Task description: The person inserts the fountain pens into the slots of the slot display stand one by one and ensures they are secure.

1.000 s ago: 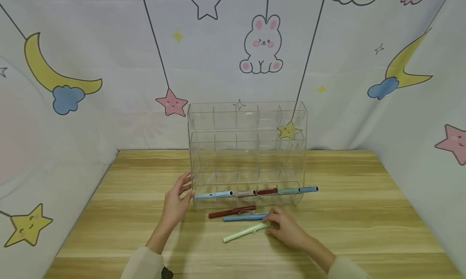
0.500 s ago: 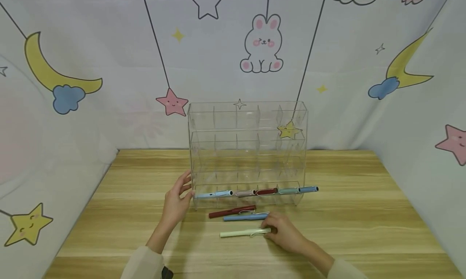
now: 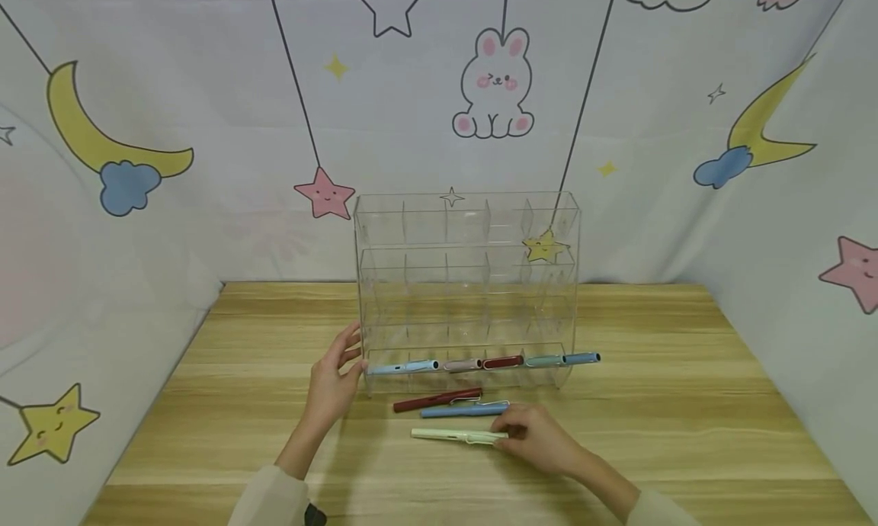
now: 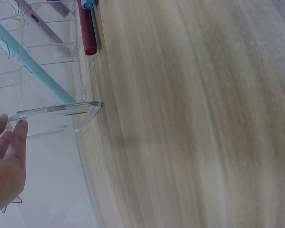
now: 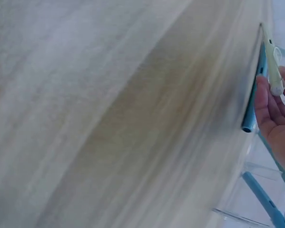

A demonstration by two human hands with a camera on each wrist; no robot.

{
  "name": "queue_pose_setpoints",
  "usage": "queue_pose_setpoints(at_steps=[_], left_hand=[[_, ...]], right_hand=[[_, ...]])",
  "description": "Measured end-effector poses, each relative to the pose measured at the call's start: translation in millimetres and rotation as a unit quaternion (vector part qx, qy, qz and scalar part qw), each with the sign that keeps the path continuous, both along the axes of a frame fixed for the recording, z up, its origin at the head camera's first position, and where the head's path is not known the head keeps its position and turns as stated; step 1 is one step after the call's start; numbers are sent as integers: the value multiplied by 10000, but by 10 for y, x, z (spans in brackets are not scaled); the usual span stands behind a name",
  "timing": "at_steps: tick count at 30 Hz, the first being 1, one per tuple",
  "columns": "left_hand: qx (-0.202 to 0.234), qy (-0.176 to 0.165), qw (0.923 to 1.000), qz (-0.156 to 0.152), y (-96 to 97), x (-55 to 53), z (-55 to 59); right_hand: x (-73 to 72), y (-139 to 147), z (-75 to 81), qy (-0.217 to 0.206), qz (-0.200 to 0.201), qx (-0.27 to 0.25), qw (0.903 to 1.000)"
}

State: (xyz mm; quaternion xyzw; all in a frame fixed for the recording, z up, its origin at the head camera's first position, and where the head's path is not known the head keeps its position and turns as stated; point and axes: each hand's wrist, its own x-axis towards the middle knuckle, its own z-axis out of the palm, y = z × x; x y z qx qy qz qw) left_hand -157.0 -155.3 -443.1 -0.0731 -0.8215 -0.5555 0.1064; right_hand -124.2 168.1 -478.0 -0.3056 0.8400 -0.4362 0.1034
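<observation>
My right hand pinches the capped end of a pale green pen, which lies nearly level with its clip facing the front. In the right wrist view the pen sits between thumb and fingers, overlapping a blue pen. On the table behind it are that blue pen and a dark red pen. My left hand holds the left side panel of a clear acrylic pen rack; in the left wrist view thumb and fingers grip the panel's edge.
Along the rack's lowest tier lie several pens: light blue, greyish pink, dark red, green and blue, the last jutting past the right side. A patterned cloth hangs behind the wooden table.
The pale green pen has swung from a slant to nearly level and rolled so its clip shows differently, with the right hand slightly lower. The left hand and rack have stayed put.
</observation>
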Motion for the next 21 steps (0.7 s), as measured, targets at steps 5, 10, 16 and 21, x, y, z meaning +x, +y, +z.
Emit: queue_pose_setpoints(at_steps=[5, 10, 16, 21], left_hand=[[-17, 0, 10000, 19, -1, -3, -1], [-45, -11, 10000, 48, 1, -3, 1], [-62, 61, 10000, 44, -1, -10, -7], [-77, 88, 9999, 41, -5, -15, -15]], right_hand=[[15, -3, 79, 186, -65, -173, 9997], [37, 4, 230, 64, 78, -421, 9991], [-29, 19, 520, 75, 461, -1177, 9920], [-145, 1, 824, 100, 194, -1325, 9909]])
